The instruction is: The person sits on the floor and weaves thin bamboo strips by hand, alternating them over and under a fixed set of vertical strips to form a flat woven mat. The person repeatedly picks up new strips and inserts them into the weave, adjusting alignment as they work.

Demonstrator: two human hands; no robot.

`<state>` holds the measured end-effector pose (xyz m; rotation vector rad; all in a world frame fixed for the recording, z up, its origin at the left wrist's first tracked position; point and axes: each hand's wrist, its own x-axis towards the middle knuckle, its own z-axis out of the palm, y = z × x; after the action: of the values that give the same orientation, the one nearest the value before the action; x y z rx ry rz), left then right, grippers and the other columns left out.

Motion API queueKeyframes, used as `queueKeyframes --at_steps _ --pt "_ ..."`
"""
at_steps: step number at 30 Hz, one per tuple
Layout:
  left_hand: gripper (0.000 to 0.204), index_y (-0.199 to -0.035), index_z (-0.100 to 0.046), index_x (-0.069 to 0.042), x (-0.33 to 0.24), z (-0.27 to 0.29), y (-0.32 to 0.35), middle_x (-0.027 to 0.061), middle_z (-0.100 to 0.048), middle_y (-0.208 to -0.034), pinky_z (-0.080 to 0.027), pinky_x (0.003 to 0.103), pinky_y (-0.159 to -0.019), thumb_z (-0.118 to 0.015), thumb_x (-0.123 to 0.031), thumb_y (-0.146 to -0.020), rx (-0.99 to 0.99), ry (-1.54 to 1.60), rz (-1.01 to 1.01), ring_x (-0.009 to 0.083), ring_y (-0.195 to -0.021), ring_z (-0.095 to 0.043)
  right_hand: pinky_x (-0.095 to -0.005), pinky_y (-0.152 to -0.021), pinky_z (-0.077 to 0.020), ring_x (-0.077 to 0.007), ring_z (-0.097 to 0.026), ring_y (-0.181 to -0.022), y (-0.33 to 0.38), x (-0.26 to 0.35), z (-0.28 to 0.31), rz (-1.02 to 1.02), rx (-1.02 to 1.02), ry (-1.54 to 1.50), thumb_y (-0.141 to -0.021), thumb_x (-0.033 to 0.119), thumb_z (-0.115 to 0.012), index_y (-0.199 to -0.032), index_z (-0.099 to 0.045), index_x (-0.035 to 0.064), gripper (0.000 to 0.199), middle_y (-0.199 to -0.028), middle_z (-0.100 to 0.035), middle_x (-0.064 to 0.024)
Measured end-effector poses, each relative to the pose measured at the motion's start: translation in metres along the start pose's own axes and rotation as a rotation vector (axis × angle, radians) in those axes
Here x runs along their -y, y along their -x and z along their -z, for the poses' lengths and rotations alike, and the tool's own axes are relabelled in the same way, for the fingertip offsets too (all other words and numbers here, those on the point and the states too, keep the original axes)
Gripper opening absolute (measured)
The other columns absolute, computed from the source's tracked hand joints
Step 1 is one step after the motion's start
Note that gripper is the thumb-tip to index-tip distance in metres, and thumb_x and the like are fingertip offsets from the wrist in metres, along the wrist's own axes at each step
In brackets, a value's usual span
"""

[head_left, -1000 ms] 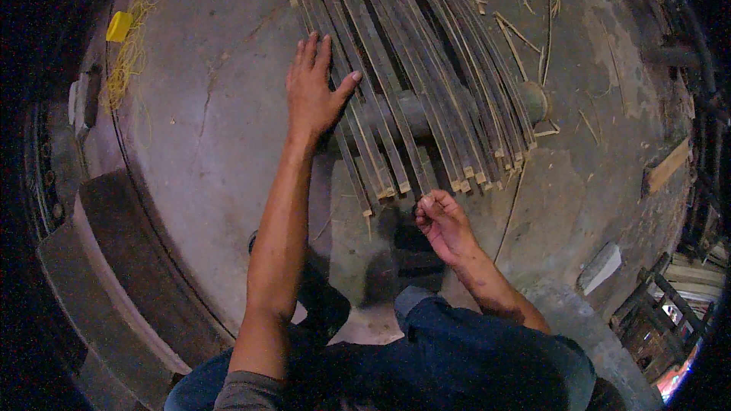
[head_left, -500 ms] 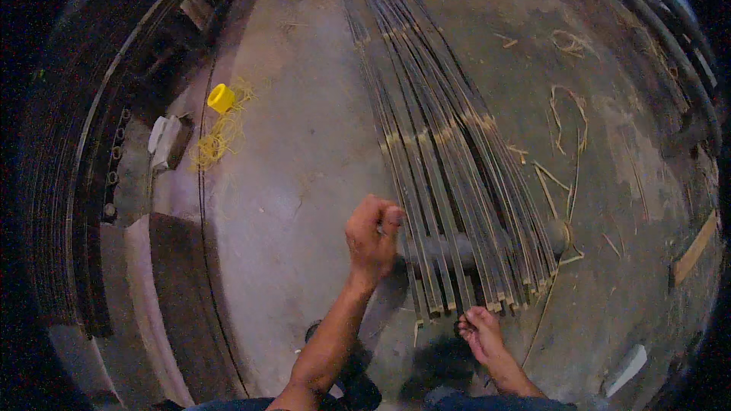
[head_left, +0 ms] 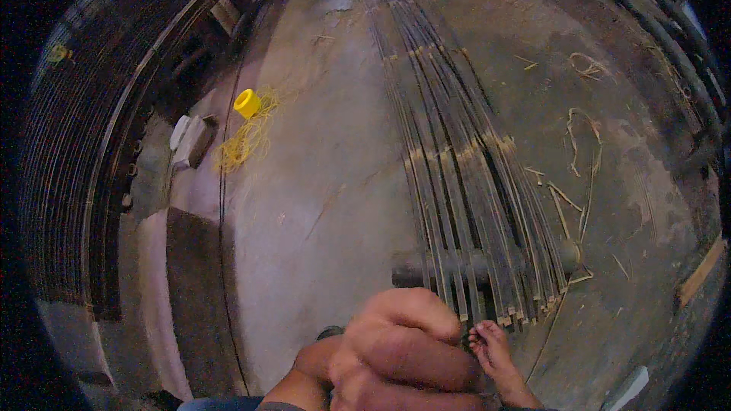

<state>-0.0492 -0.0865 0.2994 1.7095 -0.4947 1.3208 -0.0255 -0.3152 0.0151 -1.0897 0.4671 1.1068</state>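
Across the grey floor [head_left: 320, 205] run long dark strips [head_left: 480, 148], fanned toward the person and lying over a thick cylinder [head_left: 409, 268] near their closest ends. The left hand [head_left: 407, 350] looms before the camera, clenched into a fist; the right hand [head_left: 495, 350], smaller in view, is at those ends, fingers curled, though I cannot tell whether it grips one.

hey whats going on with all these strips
Someone is working over long dark strips lying across a cylinder. The right hand is at their near ends, its grip unclear. The left hand is curled close to the camera; whether it holds anything is hidden. Yellow string lies off to the left.
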Motion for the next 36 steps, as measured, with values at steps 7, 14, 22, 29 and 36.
queueKeyframes --at_steps 7,14,22,29,36 --pt "0.009 -0.065 -0.058 -0.011 0.009 -0.026 0.017 0.0044 -0.060 -0.080 -0.045 0.033 -0.063 -0.065 -0.006 -0.068 -0.330 0.016 0.055 0.0158 -0.067 -0.054 -0.0252 -0.059 -0.0498 -0.0124 -0.059 -0.070 0.009 0.014 -0.007 0.042 -0.024 0.088 -0.086 0.015 -0.061 -0.096 -0.051 0.0104 0.015 -0.082 -0.060 -0.0029" --pt "0.011 -0.084 -0.066 -0.016 -0.018 0.007 -0.004 -0.0002 -0.058 -0.088 -0.037 0.046 -0.086 -0.070 -0.020 -0.075 -0.067 0.160 0.199 0.0204 -0.081 -0.048 -0.0243 -0.058 -0.0506 -0.0124 -0.060 -0.070 0.014 0.014 -0.019 -0.048 -0.059 0.060 -0.086 0.014 -0.061 -0.094 -0.052 0.0105 0.013 -0.081 -0.061 -0.0031" --pt "0.006 -0.079 -0.060 -0.005 0.108 0.014 0.074 0.0063 -0.058 -0.074 -0.045 0.033 -0.058 -0.061 -0.010 -0.076 0.109 -0.549 0.115 0.0189 -0.063 -0.055 -0.0249 -0.059 -0.0499 -0.0142 -0.059 -0.070 0.005 0.005 -0.002 0.110 -0.069 0.155 -0.086 0.012 -0.062 -0.100 -0.053 0.0070 0.018 -0.081 -0.061 -0.0049" --pt "0.043 -0.123 -0.049 -0.009 0.181 0.024 0.223 0.0093 -0.048 -0.126 -0.035 0.044 -0.095 -0.059 -0.026 -0.084 0.387 -0.895 0.772 0.0297 -0.116 -0.045 -0.0280 -0.062 -0.0478 -0.0156 -0.056 -0.073 0.028 -0.008 -0.033 0.226 0.007 0.093 -0.087 0.010 -0.058 -0.113 -0.049 0.0071 0.027 -0.085 -0.058 -0.0077" --pt "0.057 -0.133 -0.041 -0.011 0.181 0.020 0.234 0.0105 -0.029 -0.145 -0.023 0.051 -0.105 -0.058 -0.033 -0.084 0.610 -0.951 0.839 0.0307 -0.133 -0.028 -0.0272 -0.060 -0.0463 -0.0133 -0.055 -0.071 0.016 -0.022 -0.015 0.082 -0.057 -0.067 -0.087 0.011 -0.057 -0.119 -0.048 0.0049 0.033 -0.088 -0.058 -0.0065"
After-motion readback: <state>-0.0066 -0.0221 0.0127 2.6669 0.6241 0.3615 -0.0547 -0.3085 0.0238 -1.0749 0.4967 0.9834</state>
